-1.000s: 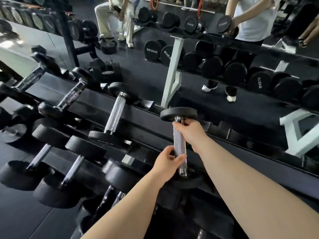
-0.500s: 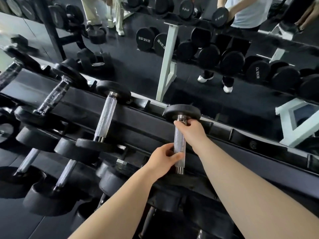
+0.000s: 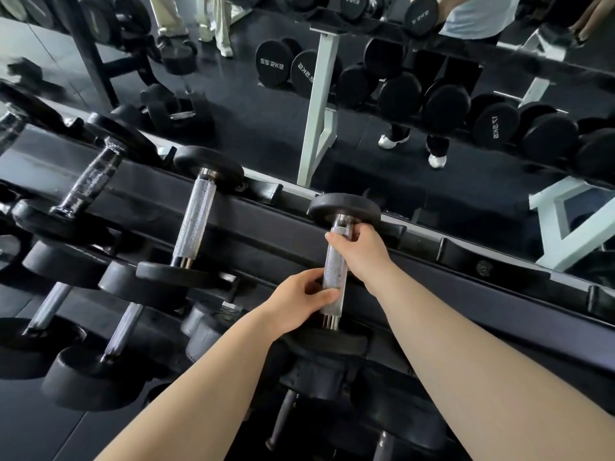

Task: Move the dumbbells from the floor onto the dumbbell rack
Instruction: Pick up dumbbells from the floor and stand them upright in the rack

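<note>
A small dumbbell (image 3: 335, 266) with black round heads and a knurled silver handle lies across the top tier of the black dumbbell rack (image 3: 466, 271). Its far head rests near the rack's back rail, its near head at the front rail. My left hand (image 3: 299, 302) wraps the lower part of the handle. My right hand (image 3: 361, 252) grips the upper part, just under the far head. Both forearms reach in from the bottom of the view.
A neighbouring dumbbell (image 3: 194, 221) rests on the same tier to the left, with more further left and on the lower tiers (image 3: 80, 367). A mirror behind the rack reflects a white-framed rack (image 3: 319, 104), heavy dumbbells and standing people.
The dumbbell, held in both hands, has settled lower onto the top tier. The view has shifted so the left part of the rack has slid out of frame.
</note>
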Motion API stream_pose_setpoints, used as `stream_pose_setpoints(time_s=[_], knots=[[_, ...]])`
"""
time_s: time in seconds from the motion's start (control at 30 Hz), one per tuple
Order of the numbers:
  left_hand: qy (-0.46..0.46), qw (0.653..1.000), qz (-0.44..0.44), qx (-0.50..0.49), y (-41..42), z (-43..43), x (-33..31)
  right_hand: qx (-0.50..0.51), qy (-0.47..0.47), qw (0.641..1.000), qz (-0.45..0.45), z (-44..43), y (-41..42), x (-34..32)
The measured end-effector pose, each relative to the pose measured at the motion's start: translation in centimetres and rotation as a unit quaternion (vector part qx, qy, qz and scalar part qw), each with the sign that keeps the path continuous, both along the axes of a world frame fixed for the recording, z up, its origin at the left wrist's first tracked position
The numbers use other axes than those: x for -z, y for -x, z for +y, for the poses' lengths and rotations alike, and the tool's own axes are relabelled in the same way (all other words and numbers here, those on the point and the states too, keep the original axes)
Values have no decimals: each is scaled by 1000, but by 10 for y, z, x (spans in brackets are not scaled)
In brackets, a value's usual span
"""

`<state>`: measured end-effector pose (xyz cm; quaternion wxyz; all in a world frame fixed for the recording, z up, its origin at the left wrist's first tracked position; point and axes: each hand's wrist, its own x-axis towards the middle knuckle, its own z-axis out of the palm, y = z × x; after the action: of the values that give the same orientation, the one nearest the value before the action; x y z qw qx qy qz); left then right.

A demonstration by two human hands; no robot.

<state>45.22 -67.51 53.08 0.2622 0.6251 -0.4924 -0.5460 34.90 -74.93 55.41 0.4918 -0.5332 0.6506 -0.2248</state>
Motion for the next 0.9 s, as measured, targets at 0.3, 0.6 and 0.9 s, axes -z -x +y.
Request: stream_pose_setpoints(time_s=[0.3,0.6,0.9], knots=[[2,1000,12,-5,2,-2,1,15,-2,999,-36,1,3,6],[-8,1000,4,-4,6,1,2,20,-26,998,-56,4,8,8],[0,995,42,-90,3,4,2,-14,-31,999,-19,3,11,3]])
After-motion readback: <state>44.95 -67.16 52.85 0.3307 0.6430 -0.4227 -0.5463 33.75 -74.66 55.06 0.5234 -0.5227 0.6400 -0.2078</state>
